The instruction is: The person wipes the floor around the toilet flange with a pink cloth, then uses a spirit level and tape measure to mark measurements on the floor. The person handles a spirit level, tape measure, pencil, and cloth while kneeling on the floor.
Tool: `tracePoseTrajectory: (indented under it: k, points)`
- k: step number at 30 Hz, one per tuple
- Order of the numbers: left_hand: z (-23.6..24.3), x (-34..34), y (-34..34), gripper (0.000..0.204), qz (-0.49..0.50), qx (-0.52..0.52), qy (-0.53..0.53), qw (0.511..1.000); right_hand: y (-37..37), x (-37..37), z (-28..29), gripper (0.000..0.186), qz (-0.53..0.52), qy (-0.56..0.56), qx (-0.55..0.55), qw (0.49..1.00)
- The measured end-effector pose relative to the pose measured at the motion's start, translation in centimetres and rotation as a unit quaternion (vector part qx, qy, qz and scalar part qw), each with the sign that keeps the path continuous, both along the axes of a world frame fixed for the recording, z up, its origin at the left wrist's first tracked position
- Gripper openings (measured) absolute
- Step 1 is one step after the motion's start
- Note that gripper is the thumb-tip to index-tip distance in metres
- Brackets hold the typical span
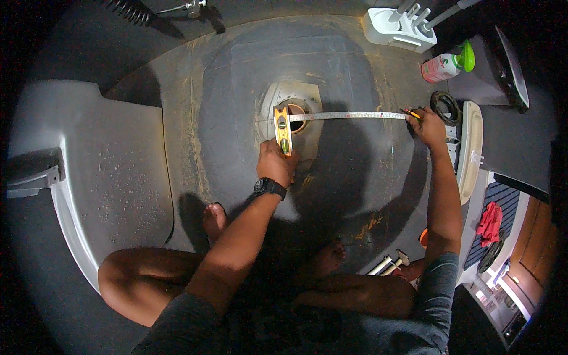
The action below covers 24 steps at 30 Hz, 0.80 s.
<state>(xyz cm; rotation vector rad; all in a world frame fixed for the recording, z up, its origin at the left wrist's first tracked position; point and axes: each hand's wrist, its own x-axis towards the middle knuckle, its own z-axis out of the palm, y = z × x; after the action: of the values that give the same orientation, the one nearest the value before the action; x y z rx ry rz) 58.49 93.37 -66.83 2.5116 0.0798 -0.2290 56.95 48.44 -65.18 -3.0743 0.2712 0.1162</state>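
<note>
My left hand [276, 163], with a black watch on its wrist, is closed round the near end of a yellow tape measure with level vials [283, 126]. This lies beside the round, orange-rimmed pipe opening [304, 120] in the grey floor, overlapping its left side. From it the tape blade [349, 115] runs out straight to the right, crossing the opening. My right hand [427, 125] is closed at the blade's far end, pinching it. A short yellow-orange, dark-tipped, pencil-like stick [415, 114] also shows at those fingers.
On the right stand a white brush holder [400, 31], a green-topped spray bottle [441, 67], a black ring [445, 106] and a beige lid-like panel [470, 152]. At left is a white, droplet-covered fixture [121, 171]. A hammer-like tool [400, 260] lies by my right knee.
</note>
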Motion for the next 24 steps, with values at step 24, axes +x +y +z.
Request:
tracePoseTrajectory:
  k: [24]
  points:
    - [-0.8,-1.2,0.0,0.043,-0.02,0.033,-0.048,0.998,-0.2,0.2,0.4,0.042,0.004,0.011,0.017,1.0]
